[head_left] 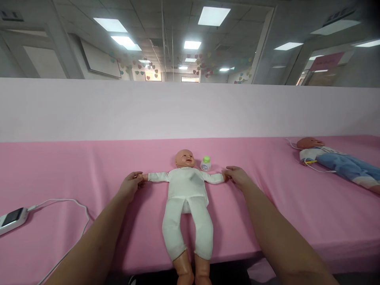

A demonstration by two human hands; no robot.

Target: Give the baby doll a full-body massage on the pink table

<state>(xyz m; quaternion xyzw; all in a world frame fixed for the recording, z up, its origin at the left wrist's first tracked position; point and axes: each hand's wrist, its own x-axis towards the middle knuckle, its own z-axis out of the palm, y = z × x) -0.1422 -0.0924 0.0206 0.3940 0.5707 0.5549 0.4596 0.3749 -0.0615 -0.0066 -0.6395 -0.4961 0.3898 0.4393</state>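
Left hand [131, 186] and right hand [237, 177], nearly closed, pinch the doll [187, 185] by its arm ends. Support both evenly; avoid tugging.

Plain white wall [190, 111], pretty low, with a pink-covered desk [285, 190] right in front of it. Above the wall it's basically all glass [237, 39]: bright rectangular ceiling lights [214, 16] showing, a bunch of little heart decorations [156, 71] just over its top edge, and a pinkish sign [327, 61] up above its right end.
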